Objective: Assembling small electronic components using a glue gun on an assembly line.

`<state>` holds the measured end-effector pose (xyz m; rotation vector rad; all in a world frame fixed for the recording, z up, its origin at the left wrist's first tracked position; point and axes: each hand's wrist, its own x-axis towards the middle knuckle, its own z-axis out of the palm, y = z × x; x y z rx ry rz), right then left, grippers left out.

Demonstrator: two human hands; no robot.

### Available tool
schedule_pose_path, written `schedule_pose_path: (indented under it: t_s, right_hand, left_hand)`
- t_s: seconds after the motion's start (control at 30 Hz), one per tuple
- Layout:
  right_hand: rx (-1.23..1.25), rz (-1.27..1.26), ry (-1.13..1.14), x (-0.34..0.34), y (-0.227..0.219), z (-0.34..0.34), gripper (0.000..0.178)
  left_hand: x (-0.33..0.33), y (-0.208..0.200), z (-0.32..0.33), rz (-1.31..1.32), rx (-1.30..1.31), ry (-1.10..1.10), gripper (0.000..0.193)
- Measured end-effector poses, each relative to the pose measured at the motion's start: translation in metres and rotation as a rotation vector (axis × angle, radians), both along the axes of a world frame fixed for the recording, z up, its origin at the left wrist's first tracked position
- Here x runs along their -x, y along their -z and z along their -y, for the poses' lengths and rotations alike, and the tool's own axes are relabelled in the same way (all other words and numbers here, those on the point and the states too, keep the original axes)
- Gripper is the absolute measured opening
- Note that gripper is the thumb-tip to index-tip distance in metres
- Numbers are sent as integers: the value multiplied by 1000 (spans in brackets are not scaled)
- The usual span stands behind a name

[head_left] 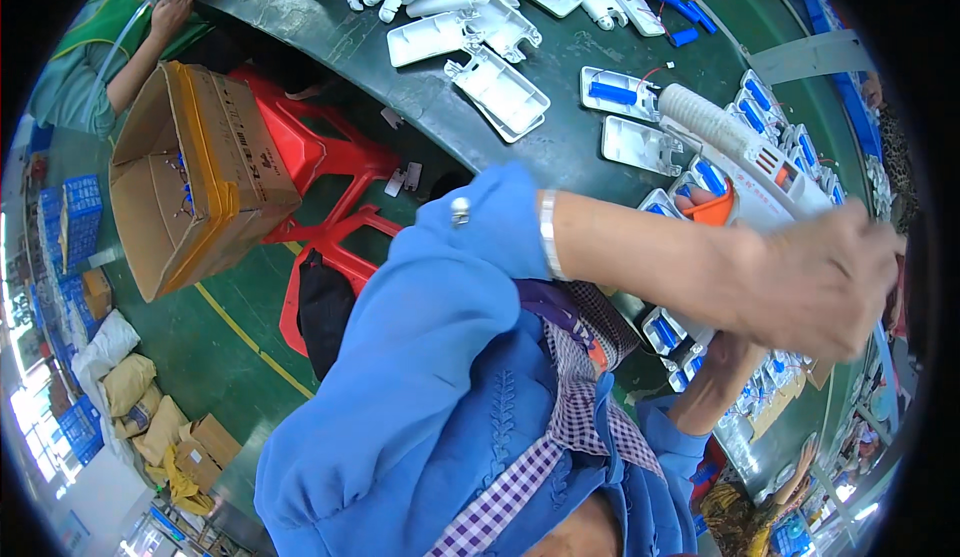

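Observation:
A white glue gun [765,172] with an orange trigger [712,209] is tilted over the right side of the table, its ribbed nozzle end up and to the left. At the trigger show fingertips of my right hand [692,197], wrapped round the gun; my left forearm hides the rest of its grip. Crossing above it, my left hand [830,287] is curled by the gun's rear end and slightly blurred. Whatever its fingers hold is hidden. Near the nozzle lie an open white plastic shell [640,145] and another shell with a blue battery cell [612,94].
White shells [505,87] pile along the green table's [330,22] far side, with blue cells [685,37] beyond. More battery-filled shells [755,107] spread at right. A cardboard box [215,187] and red stools [330,147] stand left. A co-worker's hand [175,12] works at top left.

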<state>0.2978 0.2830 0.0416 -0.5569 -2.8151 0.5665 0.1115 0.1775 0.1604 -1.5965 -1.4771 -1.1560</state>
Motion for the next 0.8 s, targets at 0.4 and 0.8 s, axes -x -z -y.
schedule_pose_path:
  t_s: [0.4,0.8]
  right_hand:
    - [1207,-243,278,111,-82,77,39]
    - [1106,-210,312,115,-83,79,42]
  left_hand:
    - [111,127,87,377,466,-379,11]
    - [111,146,66,323,467,-407,10]
